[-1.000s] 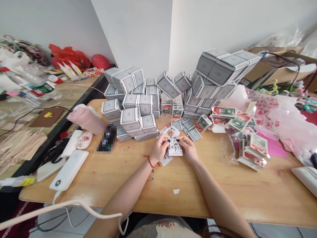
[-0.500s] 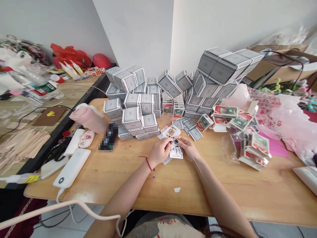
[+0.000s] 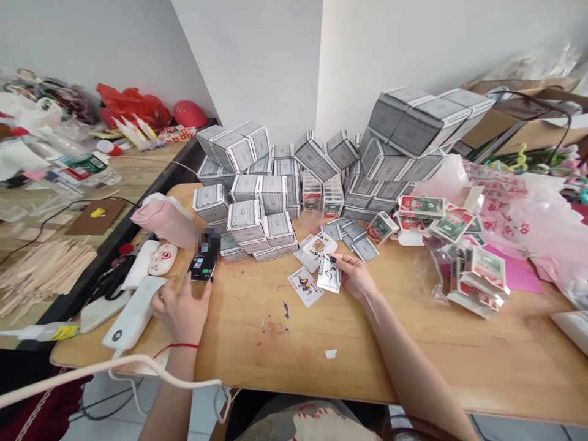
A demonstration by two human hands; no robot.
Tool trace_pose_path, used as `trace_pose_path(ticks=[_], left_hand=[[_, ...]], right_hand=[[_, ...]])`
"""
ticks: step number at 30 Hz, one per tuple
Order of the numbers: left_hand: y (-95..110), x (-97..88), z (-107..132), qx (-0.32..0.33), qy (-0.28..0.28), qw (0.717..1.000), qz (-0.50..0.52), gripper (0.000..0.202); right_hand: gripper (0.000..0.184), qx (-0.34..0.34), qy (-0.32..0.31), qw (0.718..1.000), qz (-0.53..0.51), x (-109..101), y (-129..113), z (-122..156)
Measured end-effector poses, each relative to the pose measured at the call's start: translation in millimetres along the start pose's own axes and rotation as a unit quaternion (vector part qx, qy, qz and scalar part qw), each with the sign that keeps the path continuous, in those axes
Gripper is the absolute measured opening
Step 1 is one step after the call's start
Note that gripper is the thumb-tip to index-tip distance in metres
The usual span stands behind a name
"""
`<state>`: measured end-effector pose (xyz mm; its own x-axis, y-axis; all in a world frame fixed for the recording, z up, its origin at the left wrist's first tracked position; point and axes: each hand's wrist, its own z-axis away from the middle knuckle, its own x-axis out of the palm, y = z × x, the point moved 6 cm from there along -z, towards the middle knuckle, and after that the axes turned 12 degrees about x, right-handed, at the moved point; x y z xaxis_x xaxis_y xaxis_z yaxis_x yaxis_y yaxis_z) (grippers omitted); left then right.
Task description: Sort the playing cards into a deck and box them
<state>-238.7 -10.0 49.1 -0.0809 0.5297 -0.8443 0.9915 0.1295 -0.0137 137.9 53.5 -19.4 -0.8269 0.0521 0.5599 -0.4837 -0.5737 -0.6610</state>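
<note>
Now left hand has quit the card stack & gone to the phone, fingers apart; right hand alone pinches the stack, so card handling's paused

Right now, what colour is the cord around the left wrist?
Red; the thin cord circles the wrist of the left hand, clearest in the head view.

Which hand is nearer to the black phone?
Left. The left hand is just in front of the phone; the right hand is well to its right, holding cards.
</note>
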Motion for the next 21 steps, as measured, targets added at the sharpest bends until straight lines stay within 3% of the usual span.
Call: trace_pose_path(ticks=[21], left_hand=[[-4,14.5,4,0.031,-0.001,1.000,-0.001,0.032]], right_hand=[[0.019,-0.025,-0.022,0.999,-0.019,-4,0,-4]])
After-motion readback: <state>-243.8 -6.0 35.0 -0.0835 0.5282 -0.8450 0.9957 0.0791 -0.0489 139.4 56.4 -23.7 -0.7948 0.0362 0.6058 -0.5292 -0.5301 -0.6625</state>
